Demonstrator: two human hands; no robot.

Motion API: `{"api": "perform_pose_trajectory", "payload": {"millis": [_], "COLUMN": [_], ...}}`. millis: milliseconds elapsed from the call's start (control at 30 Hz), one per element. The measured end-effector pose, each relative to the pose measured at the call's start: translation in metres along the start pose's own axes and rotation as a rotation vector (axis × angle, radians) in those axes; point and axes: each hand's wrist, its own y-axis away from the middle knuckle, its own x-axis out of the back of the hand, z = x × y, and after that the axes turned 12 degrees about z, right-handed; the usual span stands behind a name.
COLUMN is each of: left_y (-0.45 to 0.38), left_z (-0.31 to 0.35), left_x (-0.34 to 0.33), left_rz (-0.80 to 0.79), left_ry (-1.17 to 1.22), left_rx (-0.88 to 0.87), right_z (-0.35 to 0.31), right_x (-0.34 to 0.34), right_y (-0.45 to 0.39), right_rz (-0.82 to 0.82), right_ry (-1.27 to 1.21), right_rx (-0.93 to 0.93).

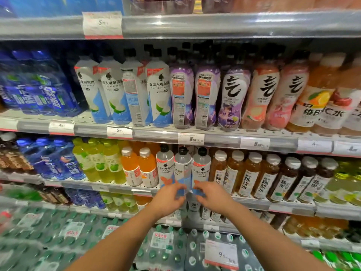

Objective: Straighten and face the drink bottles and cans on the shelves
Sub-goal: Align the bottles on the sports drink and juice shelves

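Three white bottles with black caps stand together on the second shelf from the middle: a left one (pixel 165 169), a middle one (pixel 182 167) turned sideways, and a right one (pixel 201 168). My left hand (pixel 169 198) holds the base of the middle bottle from the left. My right hand (pixel 212 196) grips the bottom of the right bottle, fingers curled on its blue label. On the shelf above, one white bottle (pixel 132 90) and two purple bottles (pixel 181 94) show their back labels.
Orange juice bottles (pixel 139 167) stand left of the white ones, brown tea bottles (pixel 252 175) to the right. The shelf edge (pixel 254 204) carries price tags. Shrink-wrapped water packs (pixel 58 231) fill the bottom level. Blue bottles (pixel 39 85) sit at far left.
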Motion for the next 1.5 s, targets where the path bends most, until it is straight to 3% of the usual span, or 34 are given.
{"api": "perform_pose_trajectory", "payload": {"millis": [100, 700, 900, 1100, 1500], "left_y": [-0.011, -0.025, -0.016, -0.024, -0.017], "left_z": [-0.001, 0.002, -0.030, -0.052, -0.058], "left_x": [-0.005, -0.014, 0.003, 0.026, 0.016], "left_rz": [-0.072, -0.068, 0.042, -0.042, 0.030], "left_ry": [-0.009, 0.055, 0.020, -0.027, 0.093], "left_rx": [-0.009, -0.027, -0.002, -0.004, -0.010], "right_z": [-0.004, -0.014, -0.024, -0.049, -0.056], "right_x": [-0.008, -0.005, -0.010, -0.011, -0.029], "right_y": [-0.014, -0.023, -0.019, -0.038, -0.027], "right_rz": [0.002, -0.006, -0.059, -0.070, -0.077], "right_ry": [0.004, -0.014, 0.009, 0.018, 0.024], "right_rx": [-0.023, -0.094, -0.044, -0.032, -0.060]}}
